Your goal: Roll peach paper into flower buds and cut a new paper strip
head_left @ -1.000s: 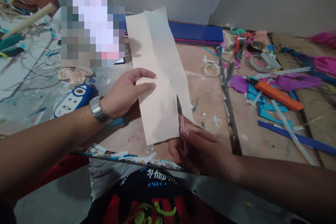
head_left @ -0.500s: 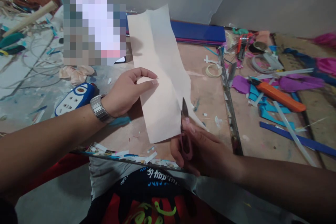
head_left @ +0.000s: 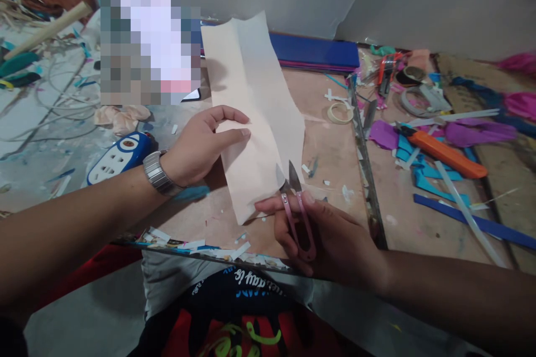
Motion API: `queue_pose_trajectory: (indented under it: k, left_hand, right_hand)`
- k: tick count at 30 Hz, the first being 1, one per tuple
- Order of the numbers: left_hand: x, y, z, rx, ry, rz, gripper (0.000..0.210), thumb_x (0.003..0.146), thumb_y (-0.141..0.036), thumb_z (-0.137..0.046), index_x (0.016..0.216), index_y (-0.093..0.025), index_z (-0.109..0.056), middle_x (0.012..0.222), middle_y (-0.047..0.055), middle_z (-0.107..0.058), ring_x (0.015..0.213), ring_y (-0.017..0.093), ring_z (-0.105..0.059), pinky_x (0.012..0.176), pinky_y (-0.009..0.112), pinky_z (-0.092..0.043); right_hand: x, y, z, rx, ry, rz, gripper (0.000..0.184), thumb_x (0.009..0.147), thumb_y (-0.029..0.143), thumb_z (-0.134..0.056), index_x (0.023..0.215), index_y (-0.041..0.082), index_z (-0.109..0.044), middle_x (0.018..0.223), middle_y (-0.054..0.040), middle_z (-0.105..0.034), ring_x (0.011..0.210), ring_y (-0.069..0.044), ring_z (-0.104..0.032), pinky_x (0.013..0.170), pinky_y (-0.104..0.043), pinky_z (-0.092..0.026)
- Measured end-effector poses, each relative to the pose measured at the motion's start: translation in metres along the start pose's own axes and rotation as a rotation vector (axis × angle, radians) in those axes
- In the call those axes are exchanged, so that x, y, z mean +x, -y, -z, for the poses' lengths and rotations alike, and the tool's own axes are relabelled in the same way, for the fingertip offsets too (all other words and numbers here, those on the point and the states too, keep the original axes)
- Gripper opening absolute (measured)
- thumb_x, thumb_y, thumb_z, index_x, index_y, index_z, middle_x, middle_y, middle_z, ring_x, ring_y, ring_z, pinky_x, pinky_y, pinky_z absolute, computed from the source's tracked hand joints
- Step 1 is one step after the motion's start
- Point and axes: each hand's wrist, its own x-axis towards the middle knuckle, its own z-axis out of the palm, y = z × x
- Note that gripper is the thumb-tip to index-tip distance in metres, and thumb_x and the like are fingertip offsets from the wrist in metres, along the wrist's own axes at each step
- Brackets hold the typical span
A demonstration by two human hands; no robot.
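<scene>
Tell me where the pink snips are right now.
In the head view, the pink snips are just right of centre, in the person's right hand, blades beside the near right edge of the pale sheet.

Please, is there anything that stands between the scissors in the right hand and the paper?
Nothing visible stands between them: the scissors in the right hand have their blades apart, right by the paper's lower right edge.
</scene>
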Motion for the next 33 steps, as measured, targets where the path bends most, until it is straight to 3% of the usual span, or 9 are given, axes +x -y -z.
queue_pose_trajectory:
  k: [6,10,16,21,24,28,33]
  left_hand:
    - [-0.001,-0.002,0.0,0.01,-0.013,-0.031,0.024,0.077,-0.02,-0.079,0.098,-0.021,-0.066,0.089,0.003,-0.067,0.075,0.017,-0.064,0.071,0.032,-0.049]
    - [-0.001,-0.004,0.0,0.008,-0.039,-0.048,0.027,0.075,-0.019,-0.079,0.099,-0.021,-0.067,0.095,0.003,-0.067,0.077,0.016,-0.062,0.072,0.031,-0.05]
    - [-0.004,-0.01,-0.003,0.005,-0.056,-0.027,0.033,0.074,-0.016,-0.077,0.104,-0.02,-0.065,0.103,0.005,-0.068,0.078,0.016,-0.062,0.071,0.031,-0.051]
    - [-0.003,-0.01,-0.002,0.026,-0.058,-0.025,0.033,0.074,-0.018,-0.077,0.105,-0.022,-0.065,0.108,0.005,-0.068,0.082,0.018,-0.063,0.071,0.031,-0.053]
    - [-0.002,-0.008,-0.001,0.022,-0.051,-0.034,0.031,0.074,-0.019,-0.078,0.102,-0.022,-0.067,0.109,0.005,-0.068,0.081,0.017,-0.063,0.07,0.03,-0.052]
    - [-0.002,-0.006,-0.001,0.047,-0.051,-0.005,0.027,0.075,-0.021,-0.077,0.1,-0.022,-0.069,0.099,0.005,-0.07,0.076,0.016,-0.062,0.067,0.029,-0.05]
    - [-0.003,-0.007,-0.002,0.042,-0.052,0.028,0.027,0.074,-0.02,-0.078,0.101,-0.02,-0.072,0.093,0.004,-0.071,0.069,0.014,-0.061,0.063,0.028,-0.048]
  right_hand:
    - [0.002,-0.003,-0.002,0.005,-0.021,0.019,0.052,0.102,0.057,-0.057,0.137,0.019,-0.062,0.076,0.0006,-0.061,0.056,-0.01,-0.058,0.054,-0.022,-0.043]
    - [0.002,-0.005,-0.003,-0.046,-0.058,0.035,0.053,0.1,0.059,-0.06,0.136,0.019,-0.06,0.076,0.0011,-0.057,0.061,-0.013,-0.061,0.043,-0.019,-0.038]
    - [0.001,-0.009,-0.001,-0.026,-0.156,-0.012,0.049,0.097,0.062,-0.063,0.124,0.021,-0.061,0.075,0.005,-0.052,0.049,-0.009,-0.052,0.039,-0.019,-0.035]
    - [0.0,-0.009,-0.001,0.037,-0.252,-0.042,0.045,0.09,0.066,-0.07,0.098,0.024,-0.058,0.073,0.0051,-0.056,0.047,-0.009,-0.052,0.043,-0.022,-0.035]
    - [0.0,-0.009,-0.002,0.041,-0.218,-0.054,0.039,0.094,0.06,-0.068,0.096,0.023,-0.055,0.076,0.0042,-0.059,0.052,-0.009,-0.056,0.045,-0.021,-0.037]
    - [0.0,-0.008,-0.003,-0.025,-0.094,0.008,0.035,0.096,0.054,-0.07,0.099,0.02,-0.06,0.086,-0.0015,-0.066,0.068,-0.011,-0.061,0.059,-0.023,-0.046]
    - [0.0,-0.008,-0.001,-0.153,-0.049,0.055,0.04,0.102,0.054,-0.06,0.1,0.015,-0.067,0.091,-0.0068,-0.069,0.068,-0.01,-0.057,0.061,-0.023,-0.044]
